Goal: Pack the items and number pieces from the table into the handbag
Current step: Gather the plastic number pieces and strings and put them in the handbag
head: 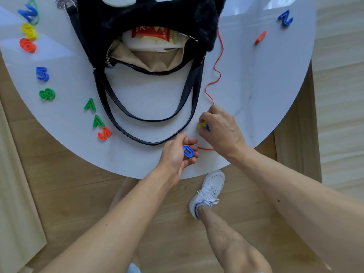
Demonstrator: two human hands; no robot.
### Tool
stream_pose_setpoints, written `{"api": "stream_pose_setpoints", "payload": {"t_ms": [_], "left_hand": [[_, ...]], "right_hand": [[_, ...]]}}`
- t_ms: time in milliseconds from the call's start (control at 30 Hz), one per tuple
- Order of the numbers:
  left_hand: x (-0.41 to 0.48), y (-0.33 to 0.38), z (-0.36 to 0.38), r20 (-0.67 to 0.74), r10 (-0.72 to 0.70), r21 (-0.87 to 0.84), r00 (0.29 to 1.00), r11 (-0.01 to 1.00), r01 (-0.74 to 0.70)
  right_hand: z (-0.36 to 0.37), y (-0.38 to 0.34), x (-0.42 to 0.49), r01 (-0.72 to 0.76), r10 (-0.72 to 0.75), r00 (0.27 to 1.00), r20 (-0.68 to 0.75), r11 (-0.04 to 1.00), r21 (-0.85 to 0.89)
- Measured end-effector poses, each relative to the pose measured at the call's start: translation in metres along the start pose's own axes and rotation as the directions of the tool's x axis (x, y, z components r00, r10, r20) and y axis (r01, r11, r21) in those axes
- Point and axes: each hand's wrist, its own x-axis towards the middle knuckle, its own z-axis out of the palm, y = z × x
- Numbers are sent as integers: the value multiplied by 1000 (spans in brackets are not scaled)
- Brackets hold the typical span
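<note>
A black fuzzy handbag (149, 18) lies open on the white round table (256, 75), with a red packet (150, 32) and white items inside. My left hand (177, 154) holds a blue number piece (188, 151) at the table's near edge. My right hand (220, 129) pinches yellow and blue pieces (203, 125) beside the bag's straps (149, 120). A red string (216, 69) runs from the bag's side to my hands.
Loose number pieces lie on the left: blue (28, 13), yellow (29, 31), red (28, 45), blue 5 (42, 74), green 8 (47, 94), two green (90, 105), red (104, 133). A blue 2 (285, 18) and a red piece (261, 37) sit far right. My shoe (206, 194) stands on the wooden floor.
</note>
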Motion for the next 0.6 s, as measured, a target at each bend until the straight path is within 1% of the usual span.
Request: {"api": "stream_pose_setpoints", "payload": {"t_ms": [100, 200, 233, 300, 333, 400, 467, 500, 533, 600], "left_hand": [[1, 3, 8, 9, -11, -1, 1000, 1000, 11], [1, 3, 16, 18, -29, -10, 999, 1000, 29], [2, 4, 19, 24, -38, -17, 999, 999, 39], [1, 6, 24, 77, -70, -55, 995, 996, 74], [1, 7, 27, 119, -82, -80, 990, 993, 92], [1, 7, 32, 154, -69, -124, 986, 988, 89], [1, 7, 36, 92, -13, -118, 996, 993, 23], [2, 7, 35, 43, 26, -88, 999, 996, -23], [2, 7, 33, -2, 70, -51, 998, 996, -70], [5, 9, 26, -56, 137, 5, 989, 990, -137]], "right_hand": [[-7, 6, -2, -98, 108, 993, -47, 980, 174], [-15, 7, -7, -214, 272, 957, -103, 898, 386], [-18, 6, -10, -220, 293, 950, -104, 869, 443], [-24, 1, -19, -182, 256, 964, -68, 828, 531], [-26, -2, -25, -146, 203, 978, -46, 825, 546], [-28, -8, -36, -44, 62, 998, -23, 876, 480], [-27, -13, -45, 71, -56, 997, -48, 916, 395], [-25, -13, -47, 100, -73, 994, -84, 910, 403], [-24, -12, -49, 82, -32, 992, -120, 893, 443], [-19, -6, -48, -61, 170, 970, -172, 861, 505]]}}
